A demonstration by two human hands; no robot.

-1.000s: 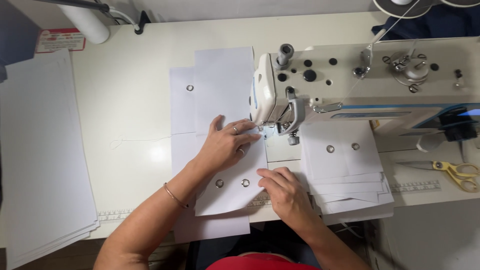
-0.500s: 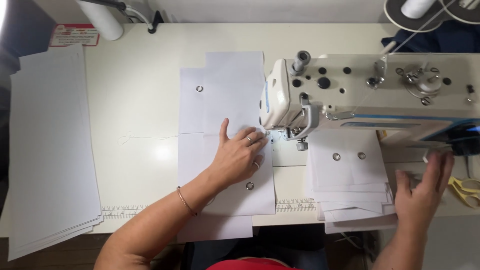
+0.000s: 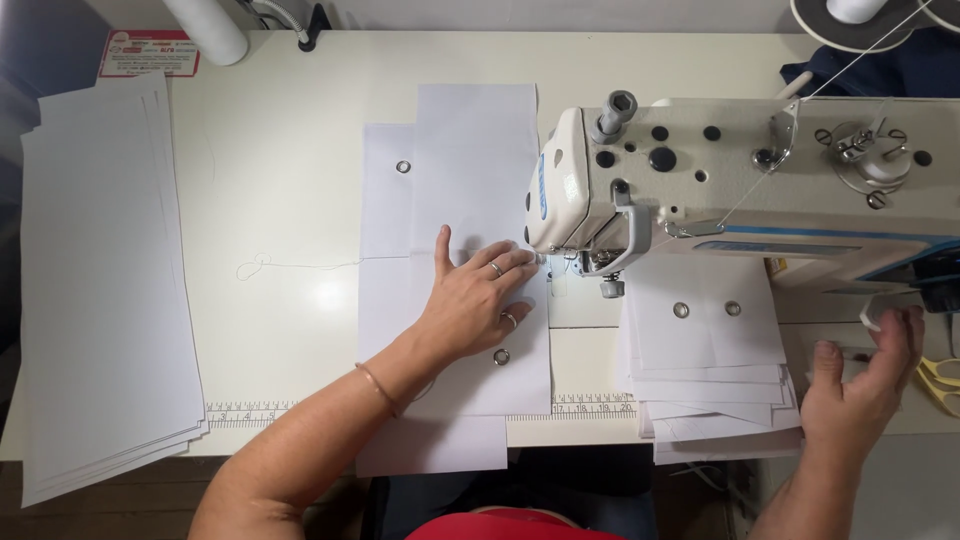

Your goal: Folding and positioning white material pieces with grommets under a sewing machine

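- Left hand (image 3: 478, 300) lies flat, fingers spread, pressing the white fabric piece (image 3: 455, 290) at the needle of the sewing machine (image 3: 740, 180)
- Right hand (image 3: 862, 385) is raised off the table at the right edge, fingers loosely curled, holding nothing I can make out
- Judged by this, the piece is placed but not yet run through
- Stack of eyeleted pieces (image 3: 710, 370) waits right; larger white stack (image 3: 100, 290) left; yellow scissors (image 3: 940, 375) beside the right hand

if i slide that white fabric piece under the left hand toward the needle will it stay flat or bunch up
The white fabric piece lies thin and flat on the table, so it probably slides easily but is floppy. The left hand presses it with spread fingers, which suggests it bunches if pushed from one spot. Its metal eyelets likely add slight weight there.
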